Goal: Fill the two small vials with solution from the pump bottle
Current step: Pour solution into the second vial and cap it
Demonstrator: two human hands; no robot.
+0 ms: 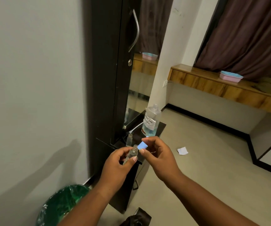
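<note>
My left hand (115,167) grips a small clear vial (132,154), tilted with its open mouth up and to the right. Just beside that mouth, my right hand (157,154) pinches a light blue cap (143,145). A second small clear vial (129,139) stands uncapped on the dark shelf (161,126) behind my hands. The large clear bottle (150,120) with a handwritten label stands further back on the shelf, open at the neck, with blue liquid in its lower part. Its white pump tube (135,128) lies on the shelf to the left.
A dark cabinet with a mirror and a metal handle (21,30) rises behind the shelf. A green-lined bin (61,204) stands at lower left. A scrap of white paper (182,150) lies on the floor. A wooden ledge (213,84) carries a pink and blue box (231,76).
</note>
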